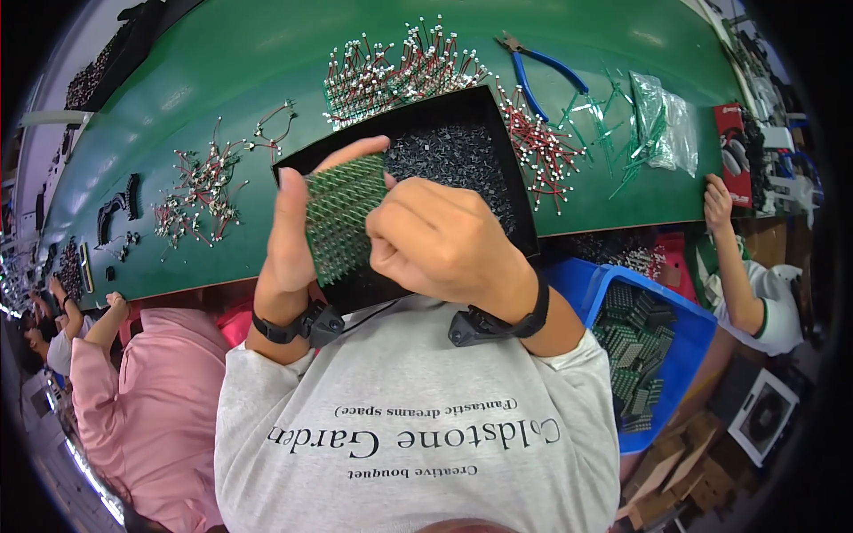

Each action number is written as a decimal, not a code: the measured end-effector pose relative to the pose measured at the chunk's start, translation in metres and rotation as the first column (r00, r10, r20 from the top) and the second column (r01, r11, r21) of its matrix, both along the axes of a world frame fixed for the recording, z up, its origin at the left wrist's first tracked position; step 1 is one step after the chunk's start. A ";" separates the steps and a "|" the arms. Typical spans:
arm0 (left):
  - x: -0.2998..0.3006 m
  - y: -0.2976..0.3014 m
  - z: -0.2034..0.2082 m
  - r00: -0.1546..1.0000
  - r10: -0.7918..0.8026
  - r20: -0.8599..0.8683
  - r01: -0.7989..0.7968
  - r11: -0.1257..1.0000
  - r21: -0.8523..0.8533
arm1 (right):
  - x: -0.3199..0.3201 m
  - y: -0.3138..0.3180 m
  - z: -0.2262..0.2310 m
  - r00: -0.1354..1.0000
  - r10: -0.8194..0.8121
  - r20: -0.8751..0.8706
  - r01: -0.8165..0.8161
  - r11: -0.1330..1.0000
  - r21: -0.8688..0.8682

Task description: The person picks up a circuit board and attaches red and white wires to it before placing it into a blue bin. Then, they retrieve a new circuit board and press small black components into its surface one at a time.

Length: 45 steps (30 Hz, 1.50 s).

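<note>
A green circuit board panel [340, 218], covered with rows of small parts, stands tilted in my left hand [289, 235]. The thumb lies along one edge, with the fingers behind the board. My right hand [444, 235] is closed in a pinch against the board's right side; whatever its fingertips hold is hidden. Both hands are over the near part of a black open box [517, 173]. Many tiny black components [453, 164] with metal legs fill its far part.
Red-and-black wired boards [400, 71] stand behind the box. Loose wire bundles [200, 191] lie left, more wires [542, 147] right. Blue-handled pliers [533, 71], green strips [640, 147] and a clear bag [680, 133] lie farther right. A blue bin [680, 311] holds boards. Co-workers sit on both sides.
</note>
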<state>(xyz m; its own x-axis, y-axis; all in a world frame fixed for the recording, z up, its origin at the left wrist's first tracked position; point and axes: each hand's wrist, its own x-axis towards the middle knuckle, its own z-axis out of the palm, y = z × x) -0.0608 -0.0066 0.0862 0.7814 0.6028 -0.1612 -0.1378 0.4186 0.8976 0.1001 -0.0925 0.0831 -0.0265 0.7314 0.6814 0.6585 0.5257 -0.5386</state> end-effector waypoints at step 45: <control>-0.004 0.001 -0.001 0.998 0.063 -0.023 -0.062 0.998 0.014 | 0.000 0.007 0.003 0.999 0.041 -0.009 -0.039 0.992 0.116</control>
<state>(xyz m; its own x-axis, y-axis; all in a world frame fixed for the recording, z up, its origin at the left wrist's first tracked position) -0.0643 -0.0055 0.0856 0.7383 0.6525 -0.1710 -0.1420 0.3981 0.9063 0.0998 -0.0856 0.0865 -0.0456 0.6459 0.7620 0.6297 0.6108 -0.4801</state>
